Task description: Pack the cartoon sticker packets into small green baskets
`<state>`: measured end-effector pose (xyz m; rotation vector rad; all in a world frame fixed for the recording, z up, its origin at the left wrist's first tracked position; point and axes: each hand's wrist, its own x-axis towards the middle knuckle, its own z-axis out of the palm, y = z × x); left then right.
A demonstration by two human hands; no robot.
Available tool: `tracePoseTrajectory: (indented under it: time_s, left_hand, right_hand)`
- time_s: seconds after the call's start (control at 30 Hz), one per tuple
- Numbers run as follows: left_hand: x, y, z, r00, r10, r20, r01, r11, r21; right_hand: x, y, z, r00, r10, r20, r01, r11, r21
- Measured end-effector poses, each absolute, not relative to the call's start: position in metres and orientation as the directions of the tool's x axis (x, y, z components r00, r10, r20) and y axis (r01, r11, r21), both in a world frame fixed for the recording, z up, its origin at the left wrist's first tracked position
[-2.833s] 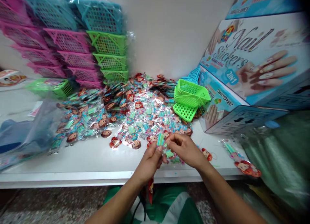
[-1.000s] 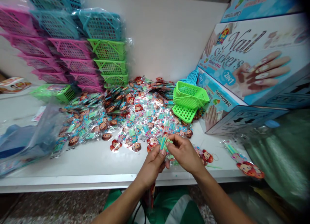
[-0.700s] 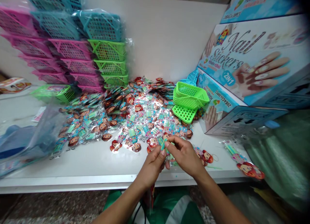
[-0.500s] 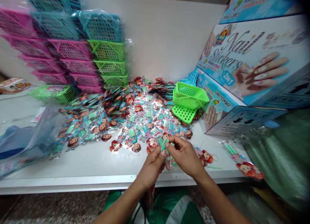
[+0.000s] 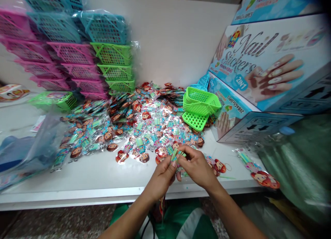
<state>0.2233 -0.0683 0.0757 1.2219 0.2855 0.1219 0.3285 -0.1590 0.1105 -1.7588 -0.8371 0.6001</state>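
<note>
Near the table's front edge, my left hand is closed, its thumb and fingers pinching thin light-green sticks. My right hand meets it from the right, thumb and forefinger closed on the ends of more such green sticks. The fingers hide part of the bundle. Just beyond my hands spreads a heap of small clear packets holding green sticks and cards with a red-haired cartoon head. Beside my right hand lie a few more packets and a loose green stick.
Wrapped stacks of pink baskets, with blue and green ones, stand at the back left. Green baskets sit right of the heap, against nail-sticker boxes. A clear plastic bag lies at left. One packet rests at the right edge.
The scene has slid slightly left in view. Both hands stay nearly in place, still pinching the green sticks, with only a slight shift of the fingers.
</note>
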Motion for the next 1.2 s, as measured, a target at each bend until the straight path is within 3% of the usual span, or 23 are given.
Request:
tracePoseTrajectory:
  time_s: [0.13, 0.4, 0.7, 0.87, 1.03, 1.1, 1.2]
  left_hand:
    - [0.223, -0.069, 0.075, 0.955, 0.245, -0.166, 0.074, 0.344, 0.936]
    - [0.225, -0.069, 0.073, 0.956, 0.245, -0.162, 0.071, 0.342, 0.937]
    - [0.227, -0.07, 0.082, 0.958, 0.238, -0.157, 0.092, 0.266, 0.96]
    - [0.226, -0.068, 0.087, 0.958, 0.271, -0.098, 0.069, 0.115, 0.991]
    - [0.225, -0.067, 0.084, 0.948, 0.302, -0.1, 0.079, 0.082, 0.994]
    - [0.226, -0.067, 0.082, 0.934, 0.343, -0.102, 0.067, 0.111, 0.992]
    - [0.227, -0.066, 0.083, 0.914, 0.396, -0.087, 0.039, 0.127, 0.991]
  right_hand:
    - [0.328, -0.16, 0.112, 0.617, 0.786, -0.045, 0.202, -0.213, -0.956]
    - [0.331, -0.163, 0.11, 0.628, 0.778, 0.017, 0.309, -0.229, -0.923]
    - [0.336, -0.166, 0.118, 0.603, 0.774, 0.193, 0.477, -0.156, -0.865]
    - [0.336, -0.161, 0.125, 0.66, 0.667, 0.345, 0.526, -0.082, -0.847]
    - [0.344, -0.167, 0.14, 0.837, 0.382, 0.392, 0.361, 0.152, -0.92]
    - [0.344, -0.174, 0.139, 0.853, 0.398, 0.336, 0.253, 0.246, -0.935]
    - [0.334, -0.185, 0.125, 0.793, 0.571, 0.21, 0.201, 0.079, -0.976]
